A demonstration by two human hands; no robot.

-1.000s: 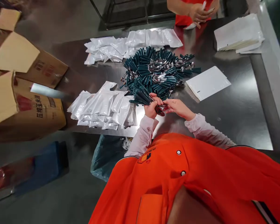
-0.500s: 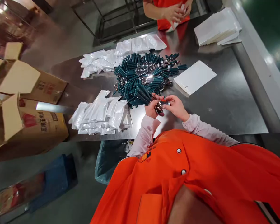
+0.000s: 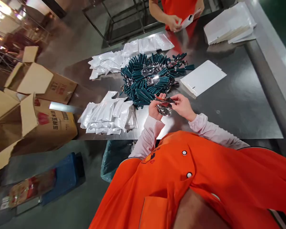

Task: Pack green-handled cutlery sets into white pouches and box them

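Observation:
My left hand (image 3: 154, 110) is closed around a bunch of spoons (image 3: 164, 110) with dark green handles and shiny metal bowls. The handles point away to the upper left and the bowls lie toward me. At the bowl end, my right hand (image 3: 183, 106) pinches a spoon between thumb and fingers. Something small and orange-red shows among the held spoons, too small to name. Just beyond my hands lies a big pile of green-handled spoons (image 3: 139, 75) on the metal table (image 3: 240, 108).
White packets (image 3: 109, 113) are heaped left of my hands, with more packets (image 3: 143, 46) behind the pile. A white flat stack (image 3: 203, 78) lies right, a taller stack (image 3: 228, 24) at far right. Open cartons (image 3: 54, 124) stand left. Opposite, a co-worker's hands (image 3: 175, 23) hold a white packet.
The held spoon bowls are more fanned out, and my right hand has shifted slightly on them. The co-worker's white packet is now held out flatter. The whole view has shifted a little.

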